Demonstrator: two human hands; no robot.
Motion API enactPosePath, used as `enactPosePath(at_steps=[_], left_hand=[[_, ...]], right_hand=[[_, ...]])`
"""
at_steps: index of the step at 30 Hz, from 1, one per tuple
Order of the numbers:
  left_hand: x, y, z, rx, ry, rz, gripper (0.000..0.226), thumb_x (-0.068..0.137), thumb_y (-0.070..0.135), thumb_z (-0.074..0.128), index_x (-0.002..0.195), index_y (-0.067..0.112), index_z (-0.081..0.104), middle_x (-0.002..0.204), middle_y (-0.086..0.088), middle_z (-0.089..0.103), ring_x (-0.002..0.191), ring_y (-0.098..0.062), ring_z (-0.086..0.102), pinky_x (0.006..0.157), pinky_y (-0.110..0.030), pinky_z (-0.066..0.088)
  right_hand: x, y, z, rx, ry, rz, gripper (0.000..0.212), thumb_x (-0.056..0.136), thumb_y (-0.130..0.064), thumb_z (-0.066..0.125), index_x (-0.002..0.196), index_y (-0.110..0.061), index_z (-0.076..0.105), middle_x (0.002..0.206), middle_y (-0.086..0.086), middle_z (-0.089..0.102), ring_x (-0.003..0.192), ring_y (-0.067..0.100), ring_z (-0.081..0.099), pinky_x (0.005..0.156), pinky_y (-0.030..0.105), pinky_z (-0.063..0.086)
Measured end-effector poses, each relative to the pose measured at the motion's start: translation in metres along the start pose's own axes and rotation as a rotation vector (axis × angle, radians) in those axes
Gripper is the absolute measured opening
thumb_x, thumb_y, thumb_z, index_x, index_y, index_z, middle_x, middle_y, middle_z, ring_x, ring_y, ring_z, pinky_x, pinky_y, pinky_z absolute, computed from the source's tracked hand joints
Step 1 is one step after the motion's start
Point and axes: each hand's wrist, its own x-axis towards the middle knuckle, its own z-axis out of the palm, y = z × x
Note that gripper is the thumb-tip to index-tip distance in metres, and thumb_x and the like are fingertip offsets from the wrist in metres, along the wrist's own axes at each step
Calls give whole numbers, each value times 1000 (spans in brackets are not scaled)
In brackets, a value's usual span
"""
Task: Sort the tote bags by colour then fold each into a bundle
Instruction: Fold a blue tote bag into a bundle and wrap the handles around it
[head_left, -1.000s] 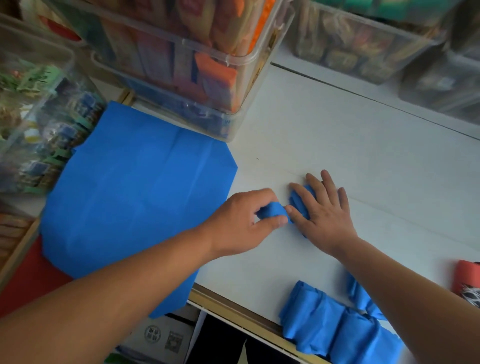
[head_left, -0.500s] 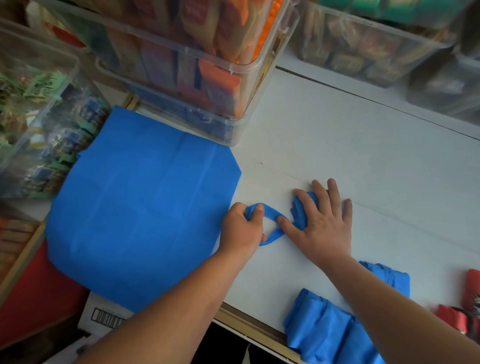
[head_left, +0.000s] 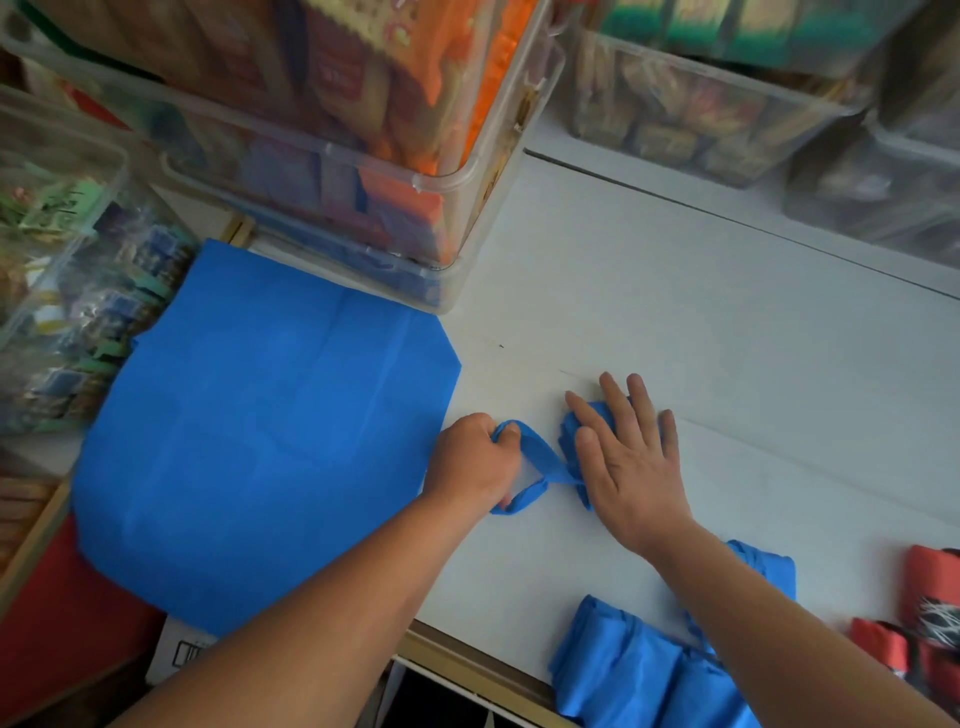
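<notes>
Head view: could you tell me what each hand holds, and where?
Left hand grips the blue bag's handle loop; right hand presses its bundle flat.

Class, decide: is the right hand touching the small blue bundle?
Touching. The head view shows the right hand lying flat on the blue bundle, its fingers covering most of it.

On my bench (head_left: 727, 338), a flat tote bag (head_left: 260, 441) lies spread at the left, its near corner hanging past the bench's front edge. Just right of it I see the left hand (head_left: 475, 462), fingers curled through a handle loop (head_left: 540, 449) that runs right to a small bundle (head_left: 570, 434) under the flat right hand (head_left: 628, 467). Nearer me, at the front edge beneath the right forearm, sit folded bundles (head_left: 623, 670), and more bundles (head_left: 930, 577) lie far right. Behind, a storage bin (head_left: 363, 156) stands at the flat bag's far edge. Another bin (head_left: 701, 104) stands to its right and a third bin (head_left: 62, 234) stands at the left.
</notes>
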Motion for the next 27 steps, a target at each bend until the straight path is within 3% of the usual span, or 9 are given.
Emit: enactPosePath(at_steps=[3,6,8,11,13,15,21,24,27], left_hand=[[-3,9,-3,29,-61,13,36,99,42,46,74,15,44,47,-3,57,49,-22,69,51,-34,48],[-4,15,-5,-12,-110,-13,35,100,42,45,76,16,43,49,-2,55,50,-23,71,55,-38,51],[-5,16,-7,-54,-120,-20,36,101,43,44,76,17,41,52,-1,50,52,-23,72,57,-40,52],[-10,16,-13,-145,-157,-44,37,102,44,46,79,15,43,57,-5,57,56,-23,73,61,-41,59],[-17,17,-18,-251,-212,-80,39,103,43,47,88,8,51,62,-10,63,59,-22,73,61,-44,64],[-23,18,-25,-333,-253,-120,44,104,43,49,103,0,53,63,-9,62,62,-21,73,56,-36,61],[-43,22,-30,-331,-223,-113,47,103,44,50,108,-3,52,65,-9,60,64,-22,74,59,-36,62],[-55,26,-23,-306,-201,-99,46,103,45,51,104,-2,54,67,-10,61,66,-24,75,62,-41,64],[-70,33,-26,-354,-264,-137,39,104,42,52,94,4,56,64,-10,60,64,-26,73,68,-46,65]], right_hand=[[-3,6,-11,138,138,27,56,104,-54,31,158,-40,31,170,1,7,157,24,1,122,47,25],[-6,-2,-27,155,147,340,70,93,-62,55,155,-47,28,149,4,34,135,27,38,96,43,49],[-6,-9,-34,201,93,449,72,92,-66,56,154,-47,25,131,2,44,120,26,45,86,41,48],[-3,-13,-38,414,63,554,78,92,-53,66,157,-33,27,132,9,49,120,31,51,92,43,48],[2,-15,-44,676,27,702,78,87,-41,78,151,-18,40,130,8,57,112,27,60,84,40,52],[3,-14,-55,883,12,780,56,83,-30,84,129,-10,59,116,6,68,95,22,66,71,34,53],[-12,-6,-70,1051,-82,737,36,82,-28,85,108,-24,60,109,11,70,95,33,72,79,50,62],[-26,-11,-75,1051,-72,640,27,90,-29,78,105,-27,56,108,11,70,93,29,71,71,41,62],[-54,-16,-103,1099,-37,412,25,94,-14,71,108,-28,55,108,11,68,86,20,68,67,32,58]])
